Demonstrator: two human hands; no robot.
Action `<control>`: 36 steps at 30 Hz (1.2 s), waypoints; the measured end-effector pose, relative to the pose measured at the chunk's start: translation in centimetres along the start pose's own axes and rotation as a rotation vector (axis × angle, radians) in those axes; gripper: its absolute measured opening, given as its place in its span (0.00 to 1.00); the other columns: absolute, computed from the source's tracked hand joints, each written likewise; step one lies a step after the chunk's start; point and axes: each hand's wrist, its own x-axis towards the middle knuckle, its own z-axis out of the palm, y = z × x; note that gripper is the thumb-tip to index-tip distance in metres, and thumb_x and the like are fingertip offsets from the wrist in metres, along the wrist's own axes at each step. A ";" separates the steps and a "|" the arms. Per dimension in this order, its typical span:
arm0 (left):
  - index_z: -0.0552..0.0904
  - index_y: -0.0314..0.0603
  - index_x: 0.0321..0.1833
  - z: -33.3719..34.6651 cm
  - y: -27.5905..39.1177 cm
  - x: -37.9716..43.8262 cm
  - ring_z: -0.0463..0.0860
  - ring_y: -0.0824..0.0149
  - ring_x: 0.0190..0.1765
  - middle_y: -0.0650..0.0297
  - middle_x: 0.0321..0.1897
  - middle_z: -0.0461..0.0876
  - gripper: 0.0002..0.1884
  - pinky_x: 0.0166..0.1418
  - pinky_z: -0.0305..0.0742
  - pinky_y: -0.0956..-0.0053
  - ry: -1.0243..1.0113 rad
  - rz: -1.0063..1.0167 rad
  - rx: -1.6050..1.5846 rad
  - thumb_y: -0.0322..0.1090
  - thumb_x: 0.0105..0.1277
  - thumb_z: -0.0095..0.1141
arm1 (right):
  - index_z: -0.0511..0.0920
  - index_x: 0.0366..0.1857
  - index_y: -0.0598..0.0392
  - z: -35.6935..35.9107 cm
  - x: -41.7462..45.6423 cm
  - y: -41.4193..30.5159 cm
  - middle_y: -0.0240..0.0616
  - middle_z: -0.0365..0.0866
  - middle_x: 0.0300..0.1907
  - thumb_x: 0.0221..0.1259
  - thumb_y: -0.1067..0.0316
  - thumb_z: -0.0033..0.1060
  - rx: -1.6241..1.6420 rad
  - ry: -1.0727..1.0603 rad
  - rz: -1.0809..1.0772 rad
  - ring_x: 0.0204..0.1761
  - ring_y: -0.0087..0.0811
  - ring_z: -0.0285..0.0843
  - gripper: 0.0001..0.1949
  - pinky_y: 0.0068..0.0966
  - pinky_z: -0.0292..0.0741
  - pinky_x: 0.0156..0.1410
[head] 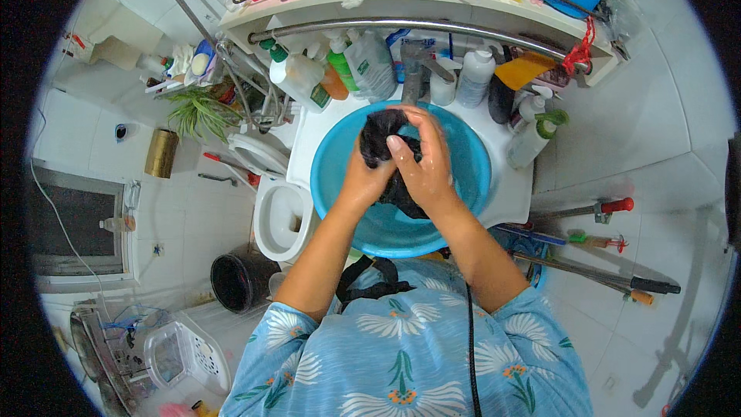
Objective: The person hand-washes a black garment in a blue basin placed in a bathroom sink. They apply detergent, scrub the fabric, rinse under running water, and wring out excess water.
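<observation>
A wet black cloth (382, 133) is bunched between my two hands, over a blue plastic basin (330, 208) with water in it. My left hand (370, 176) grips the cloth from the left and below. Wet and shiny, my right hand (425, 156) presses on it from the right, thumb across the front. Part of the cloth hangs down toward the water. The basin sits on a white washbasin counter (509, 197), below a metal faucet (412, 69).
Bottles, among them a white pump bottle (529, 110) and a green-capped jug (298, 78), line the counter's back. A towel rail (405, 24) runs above. Left are a toilet (283, 220) and a black bin (237, 284); long-handled tools (584, 278) lean at the right.
</observation>
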 end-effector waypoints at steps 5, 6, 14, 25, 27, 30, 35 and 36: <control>0.75 0.33 0.63 0.2 3.6 0.1 0.79 0.67 0.54 0.59 0.59 0.79 0.22 0.62 0.72 0.69 -0.173 -0.046 -0.589 0.42 0.74 0.50 | 0.46 0.74 0.67 0.3 -4.9 4.4 0.64 0.66 0.65 0.62 0.39 0.58 -0.105 -0.103 0.113 0.64 0.60 0.66 0.49 0.45 0.61 0.70; 0.76 0.33 0.61 0.1 3.1 0.1 0.80 0.66 0.55 0.58 0.59 0.79 0.22 0.62 0.72 0.69 -0.216 -0.082 -0.651 0.44 0.74 0.49 | 0.46 0.74 0.68 1.4 -5.0 4.0 0.65 0.65 0.65 0.62 0.38 0.57 0.015 -0.081 0.132 0.65 0.61 0.64 0.49 0.45 0.60 0.71; 0.67 0.48 0.32 0.9 4.3 1.4 0.67 0.70 0.31 0.69 0.23 0.63 0.15 0.54 0.70 0.68 -0.138 -0.128 -0.915 0.46 0.75 0.49 | 0.62 0.60 0.63 1.3 -4.0 2.4 0.54 0.75 0.55 0.55 0.34 0.64 -0.007 -0.204 0.325 0.56 0.55 0.77 0.42 0.42 0.74 0.59; 0.74 0.43 0.41 -0.5 1.3 2.1 0.75 0.67 0.38 0.65 0.31 0.75 0.16 0.48 0.71 0.71 -0.189 -0.106 -0.868 0.49 0.73 0.52 | 0.64 0.54 0.58 0.8 -3.3 4.1 0.49 0.79 0.46 0.63 0.49 0.64 -0.013 -0.361 0.196 0.50 0.56 0.80 0.28 0.44 0.76 0.54; 0.77 0.36 0.49 1.0 3.2 0.8 0.79 0.62 0.48 0.59 0.42 0.80 0.21 0.55 0.74 0.69 0.001 -0.129 -0.812 0.50 0.71 0.53 | 0.64 0.58 0.58 0.8 -2.9 4.3 0.51 0.77 0.49 0.64 0.50 0.63 0.047 -0.199 0.162 0.53 0.55 0.78 0.28 0.43 0.74 0.58; 0.66 0.35 0.70 -0.9 -2.6 -0.5 0.73 0.61 0.65 0.56 0.62 0.74 0.35 0.71 0.64 0.65 -0.195 -0.050 -0.622 0.50 0.67 0.60 | 0.66 0.60 0.59 1.3 -2.3 3.6 0.53 0.74 0.55 0.67 0.53 0.60 0.053 -0.133 0.165 0.57 0.53 0.75 0.26 0.40 0.71 0.62; 0.70 0.34 0.68 0.5 -1.0 -1.3 0.71 0.61 0.67 0.55 0.63 0.74 0.30 0.72 0.62 0.65 -0.104 -0.329 -0.535 0.43 0.68 0.61 | 0.69 0.65 0.58 0.4 -1.4 4.3 0.52 0.66 0.66 0.70 0.56 0.53 -0.027 -0.143 0.013 0.64 0.50 0.68 0.24 0.41 0.64 0.69; 0.74 0.37 0.65 0.7 -1.5 -1.0 0.74 0.62 0.65 0.59 0.60 0.77 0.25 0.72 0.64 0.66 -0.057 -0.294 -0.543 0.47 0.72 0.54 | 0.63 0.69 0.62 0.3 -2.1 4.5 0.51 0.64 0.68 0.65 0.48 0.58 0.015 -0.113 0.123 0.68 0.51 0.63 0.35 0.42 0.60 0.72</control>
